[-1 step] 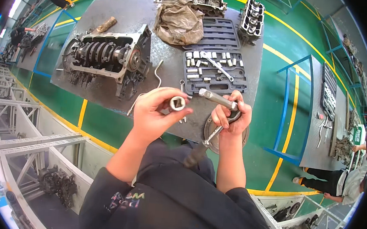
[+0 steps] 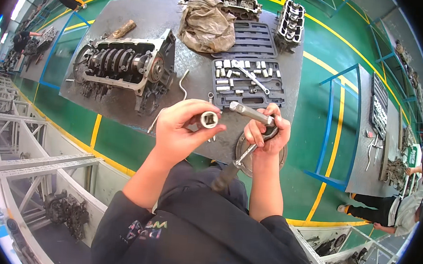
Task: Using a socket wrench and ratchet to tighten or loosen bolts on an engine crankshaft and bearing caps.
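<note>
My left hand (image 2: 177, 125) pinches a silver socket (image 2: 209, 120) between thumb and fingers, its square drive hole facing me. In my right hand (image 2: 273, 132) is a ratchet wrench (image 2: 245, 155), gripped around its head, with the dark handle (image 2: 225, 178) pointing down toward my lap. A thick metal extension bar (image 2: 248, 111) sticks out from that hand to the left. Its free end is close to the socket but apart from it. Beyond my hands an opened socket set case (image 2: 269, 98) holds several sockets, and a combination wrench (image 2: 255, 80) lies across them.
On the metal table (image 2: 131, 11) stand an engine block (image 2: 122, 65) at left, a cylinder head (image 2: 290, 21) at far right and a brown plastic bag (image 2: 207, 27). A bent rod (image 2: 182, 82) lies near the middle. A round metal plate (image 2: 242, 147) is behind my right hand.
My left hand has shifted slightly to the right with the socket, bringing it nearer the extension bar. My right hand has hardly moved.
</note>
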The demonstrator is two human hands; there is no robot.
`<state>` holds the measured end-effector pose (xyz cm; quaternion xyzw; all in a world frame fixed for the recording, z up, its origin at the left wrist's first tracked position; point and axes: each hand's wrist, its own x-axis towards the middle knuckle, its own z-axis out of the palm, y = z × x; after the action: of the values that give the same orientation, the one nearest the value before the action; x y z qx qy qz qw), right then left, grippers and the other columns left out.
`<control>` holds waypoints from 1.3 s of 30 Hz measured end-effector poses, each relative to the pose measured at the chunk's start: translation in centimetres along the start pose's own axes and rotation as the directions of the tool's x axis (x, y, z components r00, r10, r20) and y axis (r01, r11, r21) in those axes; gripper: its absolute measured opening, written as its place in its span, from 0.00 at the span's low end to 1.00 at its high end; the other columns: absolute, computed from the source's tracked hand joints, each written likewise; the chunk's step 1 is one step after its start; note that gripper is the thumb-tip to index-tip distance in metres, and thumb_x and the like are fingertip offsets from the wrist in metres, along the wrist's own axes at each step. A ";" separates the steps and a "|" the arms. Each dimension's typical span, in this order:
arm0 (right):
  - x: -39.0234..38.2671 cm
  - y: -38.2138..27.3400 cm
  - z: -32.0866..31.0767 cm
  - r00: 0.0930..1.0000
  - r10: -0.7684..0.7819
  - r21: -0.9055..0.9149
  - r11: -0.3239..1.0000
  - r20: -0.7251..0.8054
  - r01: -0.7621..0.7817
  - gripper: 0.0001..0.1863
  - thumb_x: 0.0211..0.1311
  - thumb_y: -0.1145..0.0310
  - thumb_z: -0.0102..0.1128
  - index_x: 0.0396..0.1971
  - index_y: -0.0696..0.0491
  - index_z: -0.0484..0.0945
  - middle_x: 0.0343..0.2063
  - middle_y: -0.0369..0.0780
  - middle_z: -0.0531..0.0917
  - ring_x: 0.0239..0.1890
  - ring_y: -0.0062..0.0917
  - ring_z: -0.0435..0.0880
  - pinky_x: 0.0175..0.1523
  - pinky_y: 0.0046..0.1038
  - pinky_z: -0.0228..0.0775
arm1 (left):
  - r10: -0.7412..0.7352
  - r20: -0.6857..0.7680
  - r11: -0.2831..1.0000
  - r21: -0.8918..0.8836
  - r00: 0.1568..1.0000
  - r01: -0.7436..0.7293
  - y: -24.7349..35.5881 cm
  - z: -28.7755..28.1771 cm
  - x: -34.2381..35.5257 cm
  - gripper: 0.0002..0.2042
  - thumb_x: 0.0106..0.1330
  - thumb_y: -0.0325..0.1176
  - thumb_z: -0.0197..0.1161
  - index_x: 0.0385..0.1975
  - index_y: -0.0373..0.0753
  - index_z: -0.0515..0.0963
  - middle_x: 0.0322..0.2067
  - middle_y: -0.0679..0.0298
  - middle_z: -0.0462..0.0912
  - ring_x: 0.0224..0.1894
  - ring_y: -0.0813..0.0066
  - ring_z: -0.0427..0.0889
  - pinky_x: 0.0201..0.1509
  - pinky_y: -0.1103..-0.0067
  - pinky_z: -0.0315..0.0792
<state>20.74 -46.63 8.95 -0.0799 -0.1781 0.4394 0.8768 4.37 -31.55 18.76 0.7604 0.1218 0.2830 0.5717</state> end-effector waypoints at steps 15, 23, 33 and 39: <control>0.8 2.1 4.9 0.991 -0.014 -0.051 0.998 0.130 0.021 0.14 0.66 0.62 0.47 0.41 0.56 0.73 0.20 0.39 0.71 0.07 0.20 0.64 0.14 0.25 0.49 | 0.215 -0.033 0.976 0.050 0.976 -0.213 3.2 -4.2 -1.1 0.16 0.53 0.19 0.72 0.44 0.33 0.82 0.41 0.59 0.84 0.36 0.82 0.80 0.36 0.85 0.74; 0.2 3.0 8.4 0.980 -0.118 -0.252 0.955 0.159 0.155 0.12 0.64 0.64 0.44 0.38 0.58 0.69 0.19 0.39 0.68 0.07 0.19 0.64 0.14 0.25 0.53 | 0.097 0.136 0.847 -0.531 0.986 -0.010 3.1 -6.5 -3.1 0.20 0.66 0.25 0.64 0.57 0.30 0.72 0.41 0.49 0.81 0.32 0.72 0.79 0.37 0.78 0.74; 0.7 3.8 10.1 0.972 -0.137 -0.275 0.943 0.191 0.187 0.13 0.63 0.63 0.46 0.39 0.57 0.70 0.18 0.39 0.69 0.07 0.19 0.64 0.13 0.25 0.55 | 0.104 0.204 0.719 -0.692 0.974 0.068 3.8 -8.3 -3.5 0.22 0.67 0.30 0.64 0.58 0.30 0.69 0.41 0.44 0.82 0.27 0.71 0.79 0.34 0.76 0.74; 0.9 3.9 10.7 0.967 -0.147 -0.290 0.935 0.209 0.205 0.13 0.64 0.63 0.47 0.38 0.58 0.70 0.18 0.40 0.68 0.07 0.20 0.65 0.13 0.26 0.56 | 0.074 0.204 0.621 -0.776 0.976 0.115 3.7 -8.8 -3.7 0.20 0.64 0.28 0.67 0.48 0.39 0.63 0.39 0.40 0.82 0.24 0.70 0.79 0.31 0.77 0.74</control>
<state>14.28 -43.70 17.89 -0.1588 -0.3315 0.3312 0.8690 -4.14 -27.52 22.82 0.4599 -0.0677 0.2170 0.8584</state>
